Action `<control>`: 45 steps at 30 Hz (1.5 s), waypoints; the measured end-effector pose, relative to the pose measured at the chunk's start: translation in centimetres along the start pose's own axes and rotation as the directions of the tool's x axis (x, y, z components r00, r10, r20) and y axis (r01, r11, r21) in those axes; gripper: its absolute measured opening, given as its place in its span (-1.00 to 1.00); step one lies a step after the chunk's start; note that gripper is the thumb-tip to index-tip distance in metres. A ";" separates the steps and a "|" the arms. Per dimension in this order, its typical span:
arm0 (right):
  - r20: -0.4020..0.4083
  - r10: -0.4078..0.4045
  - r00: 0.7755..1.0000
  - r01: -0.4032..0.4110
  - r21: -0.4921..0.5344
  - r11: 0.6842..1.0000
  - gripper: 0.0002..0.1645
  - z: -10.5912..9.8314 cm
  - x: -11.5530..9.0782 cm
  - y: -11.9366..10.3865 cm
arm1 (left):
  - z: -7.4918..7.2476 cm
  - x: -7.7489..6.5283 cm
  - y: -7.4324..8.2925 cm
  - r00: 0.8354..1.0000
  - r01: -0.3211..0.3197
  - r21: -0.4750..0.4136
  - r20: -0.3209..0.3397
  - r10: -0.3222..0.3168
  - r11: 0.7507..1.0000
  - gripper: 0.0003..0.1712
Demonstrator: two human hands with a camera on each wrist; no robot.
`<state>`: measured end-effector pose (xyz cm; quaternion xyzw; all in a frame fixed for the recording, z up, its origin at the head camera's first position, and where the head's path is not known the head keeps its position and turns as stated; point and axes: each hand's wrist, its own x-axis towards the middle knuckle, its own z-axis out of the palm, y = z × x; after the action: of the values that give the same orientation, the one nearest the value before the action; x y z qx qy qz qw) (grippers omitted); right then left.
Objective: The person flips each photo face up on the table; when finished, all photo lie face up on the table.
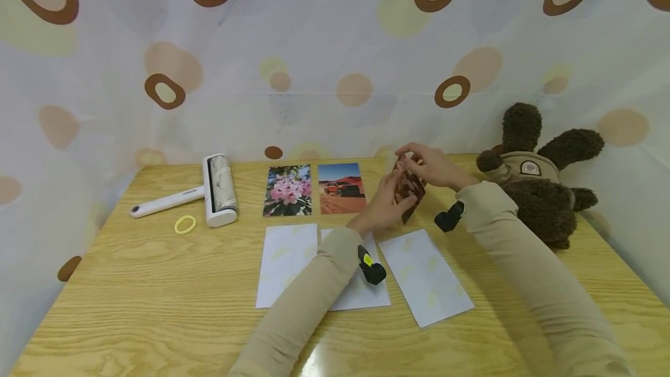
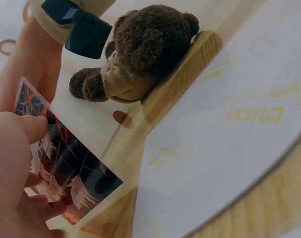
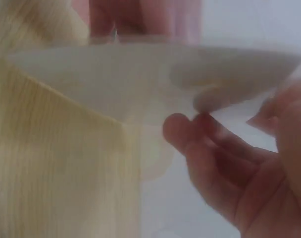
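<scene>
Both hands are on one photo print (image 1: 408, 186), raised and tilted over the back of the table. Its picture is dark with red lines and pale feathery shapes, seen best in the left wrist view. The left hand (image 1: 384, 205) grips it by the lower part, thumb on the picture side. At its upper edge the right hand (image 1: 431, 166) pinches the print with curled fingers. In the right wrist view the white back of the print (image 3: 106, 84) faces the camera, blurred, and the right fingertips (image 3: 177, 129) are right at it.
A flower photo (image 1: 288, 191) and a red car photo (image 1: 342, 189) lie side by side. In front are several white sheets (image 1: 426, 278) with faint yellow print. To the left lie a white lint roller (image 1: 222, 191) and a yellow ring (image 1: 185, 225); a brown plush toy (image 1: 539, 202) sits right.
</scene>
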<state>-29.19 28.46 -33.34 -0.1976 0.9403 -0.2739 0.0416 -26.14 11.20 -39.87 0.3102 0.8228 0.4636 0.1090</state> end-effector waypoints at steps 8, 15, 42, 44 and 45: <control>0.027 0.001 1.000 0.003 -0.126 0.992 -0.71 0.0 -0.8 1.5 | 0.8 -0.7 1.3 0.999 0.008 0.343 0.028 -0.019 0.939 -0.28; 0.066 0.039 0.997 -0.029 -0.158 0.987 -0.32 1.2 -1.2 3.4 | 0.4 -0.8 0.3 0.992 0.091 0.481 0.030 -0.120 0.872 -0.47; 0.106 0.266 0.958 -0.240 -0.213 0.947 -0.10 5.0 0.1 1.6 | -0.5 -1.5 0.6 0.958 0.098 0.772 0.098 -0.270 0.628 -0.45; 0.112 0.299 0.948 -0.274 -0.199 0.941 -0.11 5.0 0.1 1.6 | -0.8 -1.5 0.4 0.956 0.096 0.756 0.111 -0.271 0.648 -0.44; 0.112 0.315 0.942 -0.291 -0.189 0.938 -0.12 5.1 0.1 1.5 | -0.9 -1.5 0.2 0.956 0.093 0.745 0.119 -0.269 0.661 -0.42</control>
<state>-28.92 27.07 -38.43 -0.0715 0.9741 -0.1687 0.1323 -25.30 9.74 -39.34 0.2927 0.9486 0.0458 0.1115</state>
